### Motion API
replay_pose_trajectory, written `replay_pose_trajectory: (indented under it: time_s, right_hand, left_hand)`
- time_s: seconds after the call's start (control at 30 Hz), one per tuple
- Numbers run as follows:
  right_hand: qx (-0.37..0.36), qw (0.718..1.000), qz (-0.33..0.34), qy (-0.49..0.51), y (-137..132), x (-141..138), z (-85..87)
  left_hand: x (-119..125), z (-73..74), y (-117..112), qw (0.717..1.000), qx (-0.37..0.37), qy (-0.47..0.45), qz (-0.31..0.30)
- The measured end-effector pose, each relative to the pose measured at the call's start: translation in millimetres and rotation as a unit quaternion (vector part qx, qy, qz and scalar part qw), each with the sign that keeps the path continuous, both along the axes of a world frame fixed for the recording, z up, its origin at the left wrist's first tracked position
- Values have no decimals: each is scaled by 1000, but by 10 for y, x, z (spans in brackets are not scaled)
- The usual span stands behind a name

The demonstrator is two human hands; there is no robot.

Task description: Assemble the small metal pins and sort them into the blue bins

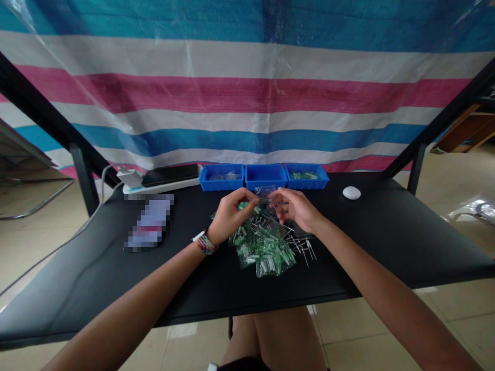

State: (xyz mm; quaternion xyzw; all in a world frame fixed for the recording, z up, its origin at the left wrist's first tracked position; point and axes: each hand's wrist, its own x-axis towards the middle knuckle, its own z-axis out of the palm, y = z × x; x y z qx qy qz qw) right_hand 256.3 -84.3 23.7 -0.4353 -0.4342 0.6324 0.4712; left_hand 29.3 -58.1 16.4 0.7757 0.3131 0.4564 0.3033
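My left hand (232, 214), with a woven bracelet on its wrist, pinches the left edge of a small clear plastic bag (265, 192) between thumb and forefinger. At the bag's right side is my right hand (299, 210), its fingers loosely curled and apart; whether a fingertip touches the bag is hard to tell. Beneath both hands lies a pile of green-tinted small packets (266, 252) with pale pieces inside. Loose thin metal pins (305, 245) are scattered at the pile's right, partly under my right hand.
Behind the hands stand three blue bins: the left (221, 184) holds clear bags, the right (305, 183) green packets, and the middle bin (266, 184) shows nothing inside. A power strip (166, 186), a blurred-out item (150, 224) and a white mouse (351, 192) lie on the black table (386, 242).
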Motion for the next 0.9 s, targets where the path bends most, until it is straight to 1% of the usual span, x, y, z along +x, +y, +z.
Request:
replay_pose_trajectory:
  time_s: [0.1, 0.17, 0.23, 0.27, 0.33, 0.4, 0.43, 0.5, 0.57, 0.6, 0.63, 0.7, 0.77, 0.83, 0.9]
  right_hand:
    - [-70, 997, 40, 21, 9, 12, 10]
    - [-87, 994, 63, 35, 9, 21, 20]
    - [-69, 995, 65, 38, 6, 24, 19]
    - [-48, 997, 55, 31, 5, 22, 13]
    - [20, 1000, 15, -4, 1, 9, -9]
    - [121, 989, -47, -68, -12, -12, -30]
    - [175, 975, -80, -108, -23, -22, -35]
    - [268, 934, -137, -194, -59, -38, -28]
    - [325, 893, -167, -263, -106, -50, 0]
    - [343, 880, -170, -282, -130, -55, 19]
    - [358, 872, -165, -289, -151, -61, 37]
    - [383, 870, -129, -283, -180, -76, 66]
    - [404, 870, -82, -270, -190, -95, 73]
    - [408, 875, -59, -254, -182, -114, 58]
    - [383, 898, -69, -207, -163, -126, 30]
  left_hand:
    - [-23, 16, -12, 994, 101, 44, 20]
    - [-43, 16, -13, 981, 170, 89, 18]
    - [-56, 8, -12, 968, 216, 130, 9]
    - [-58, 4, -14, 963, 227, 145, 6]
    - [-53, 2, -24, 964, 218, 151, 14]
    - [-43, 15, -43, 975, 175, 129, 38]
    - [-38, 27, -53, 983, 141, 109, 51]
    - [-27, 57, -68, 995, 49, 63, 52]
    - [-13, 86, -72, 997, -73, 12, 13]
    - [-5, 96, -70, 990, -139, -13, -17]
    - [4, 102, -65, 977, -202, -34, -49]
    - [25, 101, -55, 947, -298, -67, -98]
    - [45, 90, -48, 928, -340, -90, -120]
    - [59, 81, -47, 929, -335, -104, -116]
    - [60, 77, -52, 947, -290, -95, -102]
